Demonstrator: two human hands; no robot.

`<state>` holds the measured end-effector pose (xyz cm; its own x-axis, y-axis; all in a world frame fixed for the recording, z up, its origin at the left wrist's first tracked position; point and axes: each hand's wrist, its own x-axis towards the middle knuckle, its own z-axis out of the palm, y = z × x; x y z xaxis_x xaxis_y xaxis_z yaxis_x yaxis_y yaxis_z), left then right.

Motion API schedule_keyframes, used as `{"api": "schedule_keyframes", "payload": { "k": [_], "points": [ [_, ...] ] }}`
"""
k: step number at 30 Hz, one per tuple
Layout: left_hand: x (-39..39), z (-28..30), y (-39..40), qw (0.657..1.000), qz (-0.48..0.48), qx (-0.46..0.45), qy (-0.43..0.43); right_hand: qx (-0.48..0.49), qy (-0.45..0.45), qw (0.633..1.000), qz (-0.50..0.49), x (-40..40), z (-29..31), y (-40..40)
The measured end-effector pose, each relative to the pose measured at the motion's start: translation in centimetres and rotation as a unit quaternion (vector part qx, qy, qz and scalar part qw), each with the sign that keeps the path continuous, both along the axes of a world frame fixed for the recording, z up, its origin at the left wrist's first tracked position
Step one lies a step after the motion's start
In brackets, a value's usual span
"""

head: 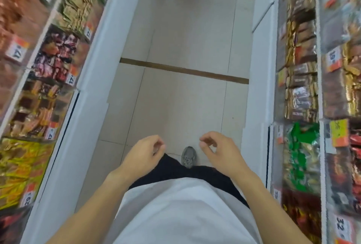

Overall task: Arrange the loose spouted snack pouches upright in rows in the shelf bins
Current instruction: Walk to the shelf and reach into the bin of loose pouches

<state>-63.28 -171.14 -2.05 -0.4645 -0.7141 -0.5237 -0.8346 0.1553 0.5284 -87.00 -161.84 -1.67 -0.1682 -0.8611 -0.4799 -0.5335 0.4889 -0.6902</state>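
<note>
Looking down a pale tiled aisle floor (181, 97) between white shelf units with clear bins of packaged snacks (52, 58) on both sides, the person's bare left hand (143, 152) and right hand (218, 150) hang loosely curled, holding nothing, above a grey shoe (188, 156).

Shelf bins (48, 64) flank the aisle on both sides — clear-fronted, packed with blurred snack packets; no spouts discernible.

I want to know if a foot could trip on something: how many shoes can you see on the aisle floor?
1. A grey shoe on the tiled floor, between the left hand and right hand. The other foot may be hidden under the white shirt.
</note>
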Motion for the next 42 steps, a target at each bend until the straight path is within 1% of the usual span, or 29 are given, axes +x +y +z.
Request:
{"api": "schedule_keyframes", "payload": {
  "k": [4, 9, 14, 19, 21, 26, 29, 33, 36, 39, 42],
  "points": [
    [-3.3, 0.6, -10.6, 0.999, 0.041, 0.007, -0.004, -0.008, 0.016, 0.999, 0.05, -4.4, 0.8, -14.0],
    [-7.9, -1.4, -27.1, 0.998, 0.061, -0.001, 0.005, -0.01, 0.035, 0.996, 0.085, -9.5, -0.4, -31.5],
    [-13.4, -1.6, -45.2, 0.999, 0.053, 0.008, 0.007, 0.01, 0.054, 0.998, 0.043, -14.9, 0.0, -47.1],
    [-19.9, 0.6, -63.2, 0.999, 0.004, 0.001, 0.039, 0.025, 0.044, 0.999, -0.004, -21.2, 1.5, -60.6],
    [-22.7, 0.8, -70.1, 0.999, -0.014, -0.006, 0.037, 0.026, 0.037, 0.999, -0.019, -23.8, 1.6, -66.2],
    [-30.3, -0.7, -86.8, 0.999, -0.032, -0.02, 0.035, 0.013, 0.032, 0.999, -0.012, -30.7, 0.2, -82.6],
    [-33.9, -1.1, -95.6, 0.999, -0.006, -0.025, 0.03, 0.008, 0.032, 0.999, 0.016, -34.7, -0.6, -93.3],
    [-36.1, 0.1, -105.6, 0.999, 0.047, -0.009, 0.017, 0.014, 0.048, 0.995, 0.084, -38.2, 0.3, -108.0],
    [-36.6, 0.8, -113.0, 0.997, 0.077, -0.007, 0.006, -0.01, 0.052, 0.99, 0.128, -39.6, 1.1, -118.9],
    [-36.7, 0.4, -120.7, 0.995, 0.095, -0.01, 0.0, -0.028, 0.047, 0.988, 0.143, -40.0, 1.1, -128.5],
    [-36.5, -0.9, -129.1, 0.995, 0.1, -0.014, 0.015, -0.043, 0.039, 0.987, 0.147, -40.1, -0.2, -136.9]
  ]
}}
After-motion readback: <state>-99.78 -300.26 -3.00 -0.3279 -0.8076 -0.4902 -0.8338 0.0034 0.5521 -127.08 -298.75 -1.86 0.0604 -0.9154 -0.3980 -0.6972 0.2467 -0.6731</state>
